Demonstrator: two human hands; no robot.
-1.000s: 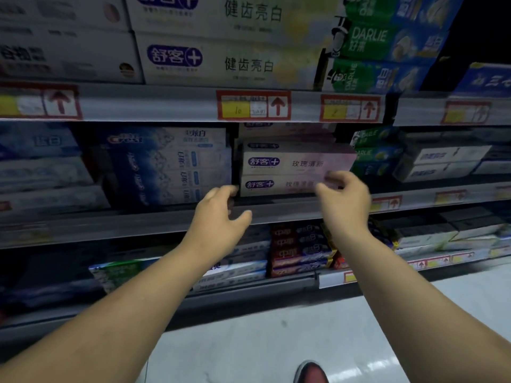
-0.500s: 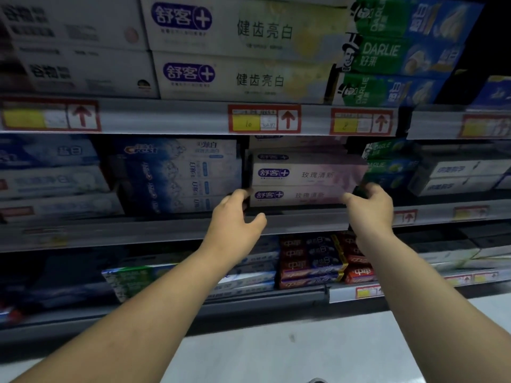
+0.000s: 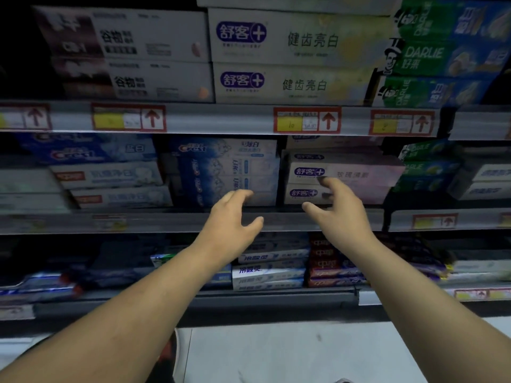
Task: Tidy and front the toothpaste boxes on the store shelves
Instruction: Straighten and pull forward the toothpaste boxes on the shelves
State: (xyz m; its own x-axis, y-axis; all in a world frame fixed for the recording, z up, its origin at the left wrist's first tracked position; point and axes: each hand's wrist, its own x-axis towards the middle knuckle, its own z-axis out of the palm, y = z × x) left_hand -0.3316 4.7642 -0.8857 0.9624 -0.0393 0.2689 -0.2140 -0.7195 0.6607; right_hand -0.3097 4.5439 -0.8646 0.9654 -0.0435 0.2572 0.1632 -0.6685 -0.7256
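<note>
Pink-and-white toothpaste boxes (image 3: pixel 359 178) are stacked on the middle shelf (image 3: pixel 166 221), right of a stack of blue Crest boxes (image 3: pixel 221 167). My left hand (image 3: pixel 232 217) hovers with fingers spread in front of the lower Crest boxes, at the shelf lip. My right hand (image 3: pixel 337 208) is spread too, its fingertips at the left front of the pink boxes, holding nothing. Whether the fingers touch the boxes is unclear.
Large white boxes (image 3: pixel 290 59) and green Darlie boxes (image 3: pixel 437 59) fill the upper shelf. Price tags (image 3: pixel 307 120) line the shelf rails. More green boxes (image 3: pixel 425 167) stand right of the pink stack. Lower shelves hold red (image 3: pixel 329 269) and white-blue boxes (image 3: pixel 265 269). Pale floor lies below.
Both hands let go of the ends of the pink stack and shifted left in the view. The right hand now sits at the stack's left front; the left is before the Crest boxes.
</note>
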